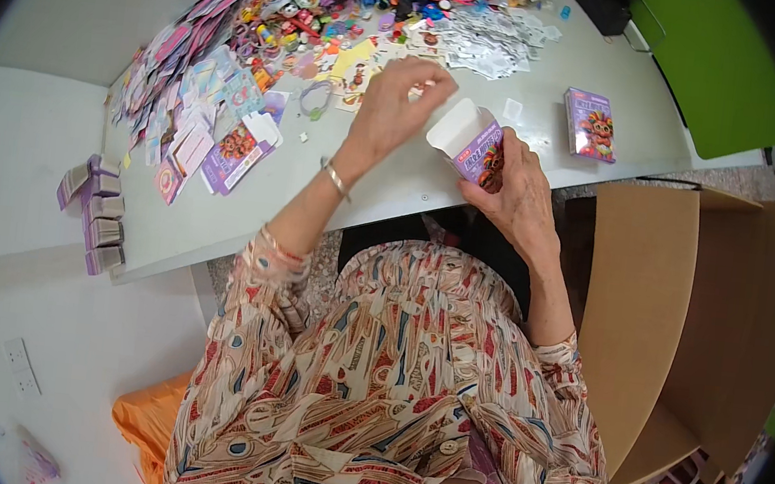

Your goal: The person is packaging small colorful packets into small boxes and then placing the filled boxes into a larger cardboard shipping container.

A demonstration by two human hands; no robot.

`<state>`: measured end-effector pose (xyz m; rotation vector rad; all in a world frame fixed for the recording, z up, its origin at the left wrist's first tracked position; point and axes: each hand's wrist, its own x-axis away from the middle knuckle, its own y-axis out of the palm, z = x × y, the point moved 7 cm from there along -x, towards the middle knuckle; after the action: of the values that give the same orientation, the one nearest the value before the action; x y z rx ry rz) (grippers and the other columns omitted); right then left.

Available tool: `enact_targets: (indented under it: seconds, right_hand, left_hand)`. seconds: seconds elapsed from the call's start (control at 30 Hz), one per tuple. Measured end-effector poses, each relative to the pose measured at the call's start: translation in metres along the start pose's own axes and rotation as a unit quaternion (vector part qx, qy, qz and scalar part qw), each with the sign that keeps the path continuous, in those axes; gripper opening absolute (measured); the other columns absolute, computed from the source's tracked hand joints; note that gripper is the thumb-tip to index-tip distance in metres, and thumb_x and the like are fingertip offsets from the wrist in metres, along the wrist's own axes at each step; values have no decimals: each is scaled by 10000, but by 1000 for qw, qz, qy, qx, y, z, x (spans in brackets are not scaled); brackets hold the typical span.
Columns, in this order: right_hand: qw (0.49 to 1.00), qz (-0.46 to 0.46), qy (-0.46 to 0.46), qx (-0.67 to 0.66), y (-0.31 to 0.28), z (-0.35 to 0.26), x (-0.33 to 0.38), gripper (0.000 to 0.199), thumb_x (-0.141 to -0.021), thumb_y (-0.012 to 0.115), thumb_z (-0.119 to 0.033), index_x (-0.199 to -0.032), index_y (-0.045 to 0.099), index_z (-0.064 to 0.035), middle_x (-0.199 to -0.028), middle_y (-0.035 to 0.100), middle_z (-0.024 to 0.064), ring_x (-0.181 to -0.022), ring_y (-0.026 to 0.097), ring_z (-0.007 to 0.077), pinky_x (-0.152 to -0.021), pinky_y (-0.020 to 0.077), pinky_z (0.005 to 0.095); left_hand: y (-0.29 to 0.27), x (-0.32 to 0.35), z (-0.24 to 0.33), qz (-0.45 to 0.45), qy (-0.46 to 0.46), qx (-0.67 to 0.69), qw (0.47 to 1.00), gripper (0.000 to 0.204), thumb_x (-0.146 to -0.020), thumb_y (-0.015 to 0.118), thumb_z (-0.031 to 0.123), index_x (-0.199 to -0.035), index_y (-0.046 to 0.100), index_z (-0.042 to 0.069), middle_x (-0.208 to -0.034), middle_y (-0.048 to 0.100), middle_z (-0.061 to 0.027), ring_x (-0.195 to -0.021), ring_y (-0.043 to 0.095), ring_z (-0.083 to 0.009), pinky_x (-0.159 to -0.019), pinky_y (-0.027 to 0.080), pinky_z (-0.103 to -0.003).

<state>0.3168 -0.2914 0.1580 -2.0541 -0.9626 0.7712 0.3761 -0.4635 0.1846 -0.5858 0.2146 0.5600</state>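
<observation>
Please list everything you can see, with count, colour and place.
table: one, white, centre
opened box: one, purple and white, above table
closed box: one, purple, table's right
trinkets: many, multicoloured, table's far side
small packets: many, whitish, beside trinkets
cards: many, pink, blue, purple, table's left
stacks: several, purple-grey, table's left edge
cardboard box: one large, brown, right side
panel: one, green, upper right
bag: one, orange, lower left
shirt: one, multicoloured, lower centre
left hand: one, bare, beside opened box
right hand: one, bare, holding opened box
</observation>
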Motion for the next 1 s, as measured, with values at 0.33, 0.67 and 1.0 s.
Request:
enact_targets:
  seconds: [0.33,0.67,1.0]
  right_hand:
    - [990,83,109,-42,-58,37,30,758,-678,792,-309,-1225,449,88,-961,615,236,-836,606,356,-749,489,413]
    - [991,68,98,-62,-49,35,28,738,-682,771,-316,-1226,448,64,-941,608,251,-827,605,375,-731,490,421]
    - [994,40,80,-62,-27,25,13,711,-694,742,-307,-1239,448,43,-985,591,233,-948,573,379,-812,468,431]
  left_hand:
    - [117,-28,-11,-38,194,-242,950,145,-755,660,133,-875,608,72,-876,548,-127,-866,525,-321,-731,452,-407]
    - [44,-61,-40,59,89,-137,985,107,-819,597,130,-854,651,44,-844,659,-128,-770,631,-292,-682,489,-391]
    - [-4,-75,-91,62,32,-315,946,160,-809,651,201,-862,646,50,-776,641,-130,-754,623,-301,-674,481,-396]
